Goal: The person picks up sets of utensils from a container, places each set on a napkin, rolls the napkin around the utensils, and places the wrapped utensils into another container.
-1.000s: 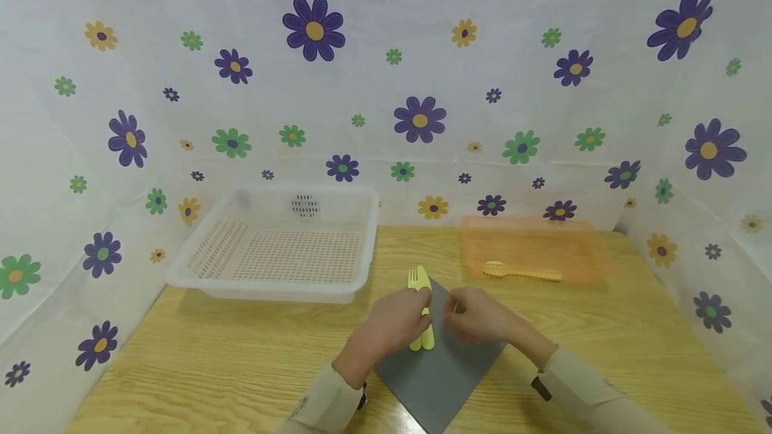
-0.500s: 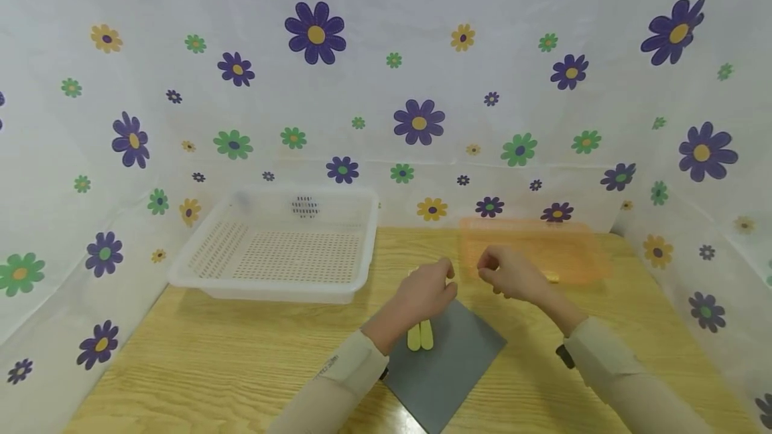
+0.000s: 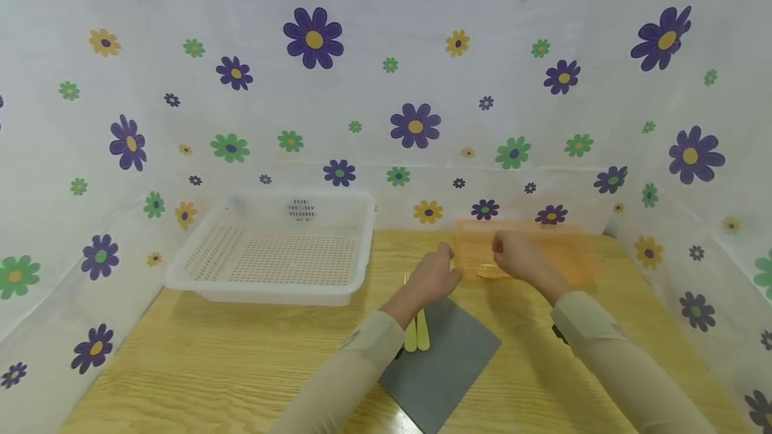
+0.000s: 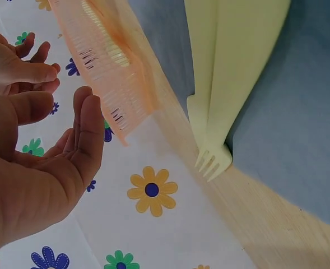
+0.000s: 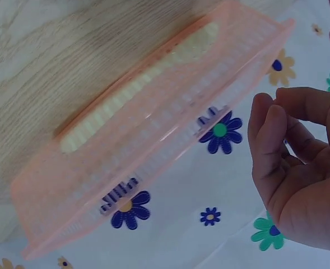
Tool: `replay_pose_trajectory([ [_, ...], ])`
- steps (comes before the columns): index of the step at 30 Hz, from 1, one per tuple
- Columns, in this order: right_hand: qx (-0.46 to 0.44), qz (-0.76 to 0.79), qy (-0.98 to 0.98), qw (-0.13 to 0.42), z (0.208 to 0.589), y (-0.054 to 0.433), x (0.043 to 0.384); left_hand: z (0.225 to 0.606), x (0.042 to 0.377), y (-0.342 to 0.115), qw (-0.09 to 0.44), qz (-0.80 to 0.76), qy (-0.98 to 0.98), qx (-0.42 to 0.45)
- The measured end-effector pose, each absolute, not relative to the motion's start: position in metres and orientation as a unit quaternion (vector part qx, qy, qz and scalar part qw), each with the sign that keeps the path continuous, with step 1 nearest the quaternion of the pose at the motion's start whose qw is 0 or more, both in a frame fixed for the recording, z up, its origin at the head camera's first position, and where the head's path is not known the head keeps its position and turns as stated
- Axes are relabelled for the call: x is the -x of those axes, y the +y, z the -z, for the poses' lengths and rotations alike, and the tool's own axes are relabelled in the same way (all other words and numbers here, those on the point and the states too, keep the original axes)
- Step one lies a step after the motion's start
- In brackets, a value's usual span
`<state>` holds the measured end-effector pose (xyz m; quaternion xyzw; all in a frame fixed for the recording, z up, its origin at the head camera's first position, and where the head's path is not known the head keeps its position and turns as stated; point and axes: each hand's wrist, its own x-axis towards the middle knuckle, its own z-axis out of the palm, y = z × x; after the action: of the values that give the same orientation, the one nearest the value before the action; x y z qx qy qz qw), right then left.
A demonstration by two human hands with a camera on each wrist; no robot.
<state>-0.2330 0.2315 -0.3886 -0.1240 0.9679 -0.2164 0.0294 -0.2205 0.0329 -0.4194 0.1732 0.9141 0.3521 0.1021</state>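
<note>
My left hand [image 3: 429, 278] hovers over the far end of a pale yellow fork [image 4: 240, 56] and knife [image 4: 200, 45]. They lie side by side on a grey mat [image 3: 449, 367], handles toward me. In the left wrist view its fingers are loosely bent, the thumb stands apart, and nothing is held. My right hand [image 3: 520, 258] is above the orange basket [image 5: 47, 196], its thumb and fingertips close together with nothing visible between them. A yellow spoon [image 5: 136, 92] lies inside that basket along the near side. In the head view the right hand and forearm hide part of its handle.
A large white basket [image 3: 356, 292] stands at the back left of the wooden table [image 3: 229, 367]. Behind and at both sides hangs a flowered sheet [image 3: 368, 99]. The orange basket is at the back right.
Both hands have gone forward from the mat. The left has let go of the fork and knife, which stay on the mat. The right has moved over the orange basket.
</note>
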Motion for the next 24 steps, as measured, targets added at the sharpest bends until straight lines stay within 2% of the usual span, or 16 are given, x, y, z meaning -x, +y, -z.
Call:
replay_pose_trajectory([
  [6, 0.096, 0.166, 0.980, 0.043, 0.396, 0.242, 0.244, 0.423, 0.227, 0.037, 0.110, -0.346, 0.916, -0.170],
  [24, 0.109, 0.099, 0.985, 0.093, 0.409, 0.265, 0.264, 0.420, 0.243, 0.046, 0.091, -0.273, 0.942, -0.171],
])
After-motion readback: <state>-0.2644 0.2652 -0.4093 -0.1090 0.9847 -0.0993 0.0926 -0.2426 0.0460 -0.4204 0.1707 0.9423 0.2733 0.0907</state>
